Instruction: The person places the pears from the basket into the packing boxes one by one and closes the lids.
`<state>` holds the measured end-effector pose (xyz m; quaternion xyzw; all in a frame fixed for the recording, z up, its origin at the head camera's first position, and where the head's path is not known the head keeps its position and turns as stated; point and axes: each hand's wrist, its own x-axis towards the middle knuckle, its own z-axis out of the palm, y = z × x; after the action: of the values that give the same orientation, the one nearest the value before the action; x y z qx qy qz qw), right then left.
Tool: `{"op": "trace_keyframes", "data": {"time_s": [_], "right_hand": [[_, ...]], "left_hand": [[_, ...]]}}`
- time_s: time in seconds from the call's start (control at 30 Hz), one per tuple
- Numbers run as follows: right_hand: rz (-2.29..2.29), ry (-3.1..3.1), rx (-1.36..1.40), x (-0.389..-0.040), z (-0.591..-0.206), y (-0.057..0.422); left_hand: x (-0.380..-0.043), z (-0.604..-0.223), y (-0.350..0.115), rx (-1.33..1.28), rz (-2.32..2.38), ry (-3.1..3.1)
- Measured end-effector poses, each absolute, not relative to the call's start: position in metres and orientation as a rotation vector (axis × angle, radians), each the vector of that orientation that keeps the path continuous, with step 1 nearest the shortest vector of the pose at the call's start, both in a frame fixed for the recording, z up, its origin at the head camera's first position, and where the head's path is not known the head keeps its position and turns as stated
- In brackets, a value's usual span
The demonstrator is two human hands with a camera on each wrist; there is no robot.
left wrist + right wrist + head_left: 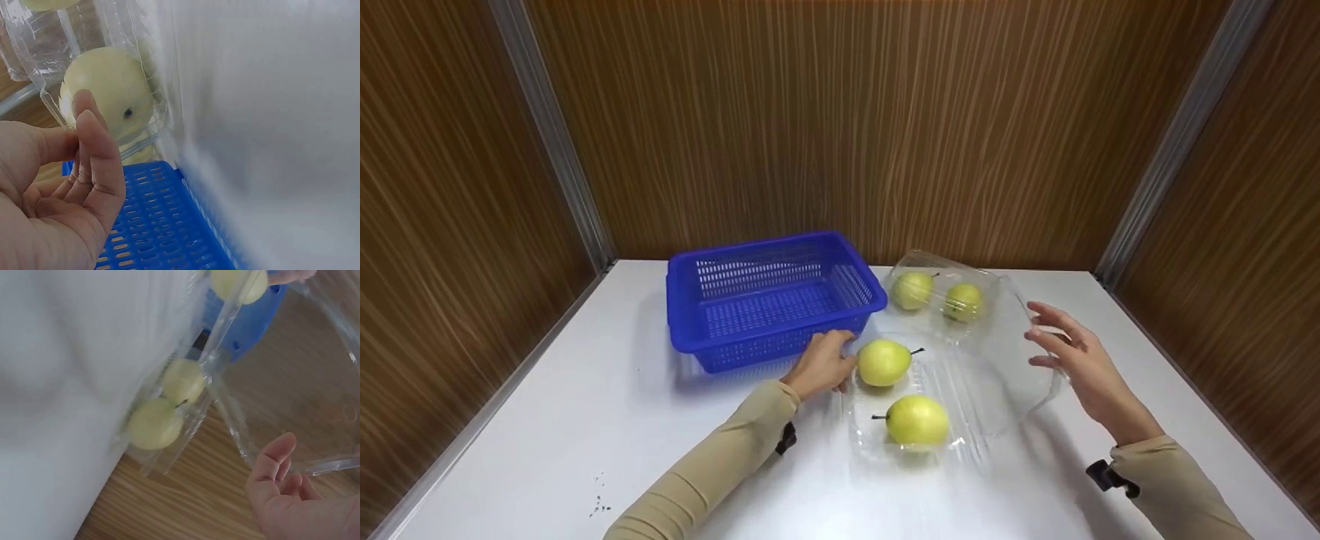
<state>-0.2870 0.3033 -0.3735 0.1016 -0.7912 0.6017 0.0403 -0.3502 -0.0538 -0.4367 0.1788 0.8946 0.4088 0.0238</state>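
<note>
A clear plastic clamshell [969, 442] lies open on the white table [585, 420]. Two yellow-green pears [883, 362] [916, 420] sit in its near tray. Two more pears [913, 289] [963, 301] show behind the raised clear lid [1005, 352]. My left hand [825, 364] rests at the tray's left edge beside the nearer pear [109, 95], its fingers [84, 140] relaxed and touching the clear rim. My right hand [1072, 352] is open with fingers spread against the lid's right edge [332, 464]. The right wrist view shows two pears [183, 379] [154, 423] through the plastic.
An empty blue slotted basket [769, 300] stands just behind my left hand, close to the tray. Wood-patterned walls [885, 112] close off the table at the back and on both sides. Bare white table lies at the front left.
</note>
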Motion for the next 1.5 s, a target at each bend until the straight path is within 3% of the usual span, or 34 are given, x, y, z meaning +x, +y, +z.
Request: {"op": "trace_keyframes", "data": {"time_s": [0.47,1.0,1.5], "right_hand": [[1.333,-2.468,0.62,-0.279,-0.364,0.247],[0.759,-2.511,0.879,-0.269,-0.397,0.19],[0.469,-2.597,1.09,-0.254,-0.426,0.192]], "left_hand": [[-0.35,-0.439,-0.041,0.37,1.593,2.361],[-0.354,-0.443,-0.036,0.258,1.737,2.1],[-0.371,-0.445,-0.027,0.216,1.698,2.269]]}}
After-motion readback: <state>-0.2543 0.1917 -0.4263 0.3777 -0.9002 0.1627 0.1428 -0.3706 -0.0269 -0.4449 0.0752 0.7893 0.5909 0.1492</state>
